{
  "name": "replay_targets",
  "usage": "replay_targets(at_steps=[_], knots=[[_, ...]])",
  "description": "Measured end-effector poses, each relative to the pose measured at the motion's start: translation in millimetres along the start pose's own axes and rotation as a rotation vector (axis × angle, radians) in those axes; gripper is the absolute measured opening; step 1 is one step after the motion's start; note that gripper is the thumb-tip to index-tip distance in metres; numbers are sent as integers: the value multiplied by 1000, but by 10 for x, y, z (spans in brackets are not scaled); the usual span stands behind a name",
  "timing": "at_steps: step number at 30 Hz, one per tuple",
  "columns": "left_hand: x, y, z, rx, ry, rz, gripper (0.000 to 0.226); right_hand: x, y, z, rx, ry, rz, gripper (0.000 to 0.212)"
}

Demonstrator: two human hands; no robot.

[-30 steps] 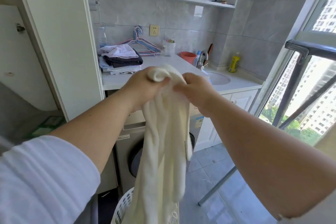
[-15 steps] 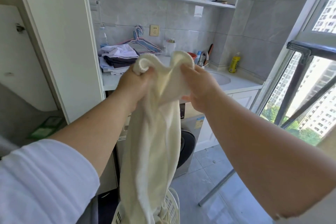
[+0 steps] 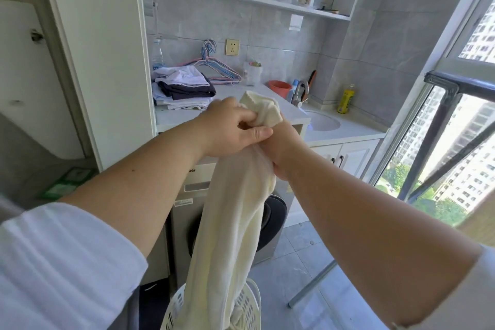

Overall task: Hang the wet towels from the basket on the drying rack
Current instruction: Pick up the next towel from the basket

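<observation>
L hand [image 3: 230, 128] & R hand [image 3: 281, 147] both grip 1 towel [image 3: 235, 211] at its top, bottom end hanging into 1 basket [image 3: 251, 303]

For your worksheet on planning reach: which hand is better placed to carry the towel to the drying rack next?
Right, probably. The right hand grips the towel on the side nearer the dark drying rack by the window; the left hand holds the towel's top, farther away.
</observation>
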State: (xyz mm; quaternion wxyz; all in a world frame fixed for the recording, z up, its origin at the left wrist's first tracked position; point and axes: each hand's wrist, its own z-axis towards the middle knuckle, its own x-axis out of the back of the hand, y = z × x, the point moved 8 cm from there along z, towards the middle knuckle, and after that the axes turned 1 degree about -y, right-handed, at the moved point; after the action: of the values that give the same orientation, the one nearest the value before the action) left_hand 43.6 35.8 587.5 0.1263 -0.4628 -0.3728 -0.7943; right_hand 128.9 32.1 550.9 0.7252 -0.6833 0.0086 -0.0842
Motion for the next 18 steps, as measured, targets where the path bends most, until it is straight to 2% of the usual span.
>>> replay_targets(at_steps=[1, 3, 5, 6, 8, 11, 14, 16, 18], knots=[[46, -24, -7, 18, 30, 27, 28, -39, 25, -5, -2, -13, -34, 35], [111, -54, -34, -16, 120, -113, 21, -75, 10, -31, 4, -20, -12, 42], [97, -127, -104, -44, 160, -361, 75, -51, -92, -47, 24, 10, 80, 40], [56, -155, -122, -67, 162, -505, 91, -22, -151, -44, 42, 28, 136, 36], [-102, -161, -170, -78, 102, -721, 99, 2, -269, -41, 77, 31, 229, 26], [-409, -198, -193, -19, -3, -872, 86, -23, -454, -60, 141, 23, 287, 11], [-421, -220, -247, 93, 123, -821, 49, -14, -557, -93, 163, 52, 282, 11], [-348, -261, -238, 182, 209, -798, 29, -8, -607, -101, 207, 49, 251, 34], [-284, -210, -172, 166, 211, -764, 26, -59, -671, -118, 238, 5, 116, 52]])
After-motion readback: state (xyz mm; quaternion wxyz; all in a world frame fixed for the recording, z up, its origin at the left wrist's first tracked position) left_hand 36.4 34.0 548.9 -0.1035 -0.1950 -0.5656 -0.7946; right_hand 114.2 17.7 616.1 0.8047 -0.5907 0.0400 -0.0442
